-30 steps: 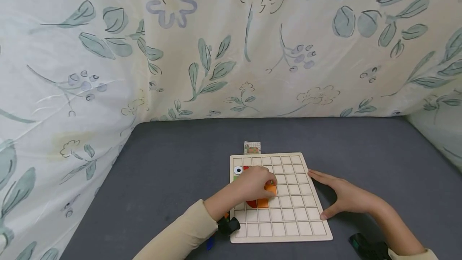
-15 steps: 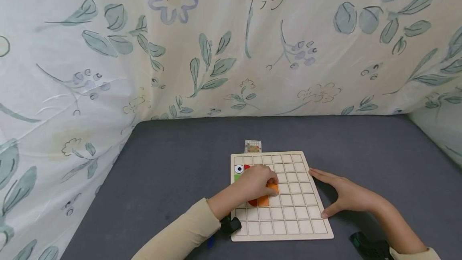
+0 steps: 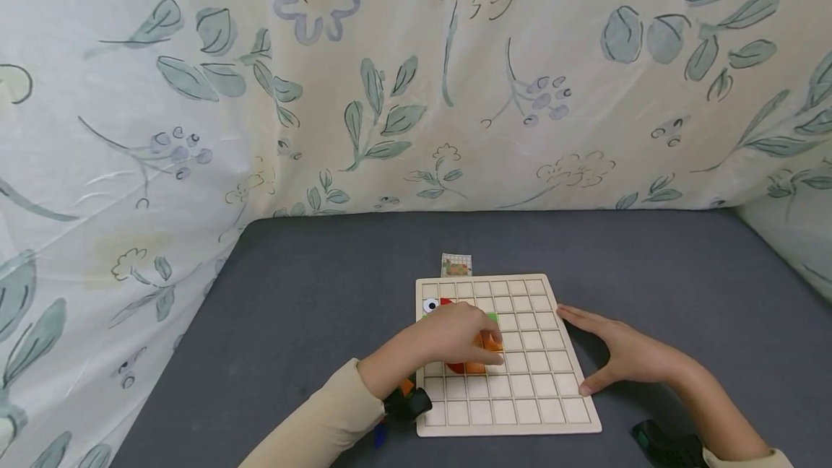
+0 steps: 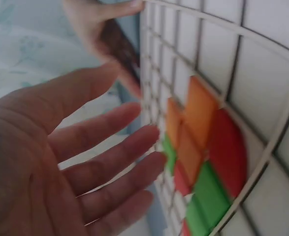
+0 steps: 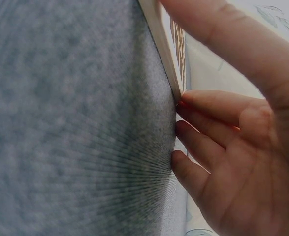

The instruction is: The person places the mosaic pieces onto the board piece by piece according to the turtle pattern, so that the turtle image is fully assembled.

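A pale wooden grid board [image 3: 520, 410] lies on the dark table. Coloured tiles sit in its squares: an orange tile [image 4: 201, 105], a red rounded tile [image 4: 229, 152], green tiles [image 4: 208, 199], and an eye tile [image 3: 430, 305] at the upper left. My left hand [image 3: 455, 334] hovers over these tiles, hiding several from the head view; its fingers are spread loosely with nothing between them. At the board's right side, my right hand [image 3: 627, 349] rests with straight fingers and thumb against the edge, as the right wrist view [image 5: 233, 147] confirms.
A small printed picture card [image 3: 456, 265] lies behind the board's far edge. Orange and blue pieces [image 3: 380, 435] lie by the left wrist, partly hidden by its black camera [image 3: 409, 404]. Floral cloth [image 3: 390, 92] hangs behind the table.
My left hand has loosened from an orange tile, its thumb and fingers moving apart. A green tile now shows past its fingers. My right hand stays at the board's edge.
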A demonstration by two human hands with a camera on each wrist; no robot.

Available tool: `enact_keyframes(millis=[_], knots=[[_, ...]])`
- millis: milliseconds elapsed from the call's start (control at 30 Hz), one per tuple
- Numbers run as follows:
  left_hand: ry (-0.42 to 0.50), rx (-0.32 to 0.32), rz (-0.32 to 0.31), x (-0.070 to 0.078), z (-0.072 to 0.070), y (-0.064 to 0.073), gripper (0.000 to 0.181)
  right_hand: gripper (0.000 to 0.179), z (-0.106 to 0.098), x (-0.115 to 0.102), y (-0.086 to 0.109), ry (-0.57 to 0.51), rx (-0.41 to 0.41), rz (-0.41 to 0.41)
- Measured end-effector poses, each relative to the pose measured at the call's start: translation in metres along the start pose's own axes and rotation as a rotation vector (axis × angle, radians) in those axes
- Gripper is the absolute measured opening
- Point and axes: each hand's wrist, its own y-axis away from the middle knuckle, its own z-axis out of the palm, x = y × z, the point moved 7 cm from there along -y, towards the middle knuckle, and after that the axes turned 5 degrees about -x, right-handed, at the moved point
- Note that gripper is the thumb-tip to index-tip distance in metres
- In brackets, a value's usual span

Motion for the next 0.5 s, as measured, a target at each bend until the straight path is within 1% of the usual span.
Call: enact_keyframes(millis=[100,167,267,333,400,500], knots=[[0.042,-0.04,0.017,0.0,-0.004,0.01,0.023,0.112,0.001,0.001,0.0,0.002,0.0,0.007],[0.057,-0.06,0.018,-0.002,-0.007,0.017,0.021,0.112,0.0,0.001,-0.001,0.003,0.0,0.01],[0.077,-0.084,0.005,-0.007,-0.011,0.028,0.019,0.113,0.0,0.001,0.0,-0.006,0.001,0.008],[0.09,-0.095,-0.016,-0.013,-0.013,0.036,0.018,0.112,0.0,0.002,0.0,-0.011,0.0,0.005],[0.112,-0.091,-0.038,-0.019,-0.014,0.046,0.017,0.112,0.0,0.002,0.0,-0.013,-0.002,0.005],[0.13,-0.067,-0.063,-0.031,-0.012,0.062,0.016,0.112,0.001,0.003,-0.001,-0.014,-0.003,0.007]])
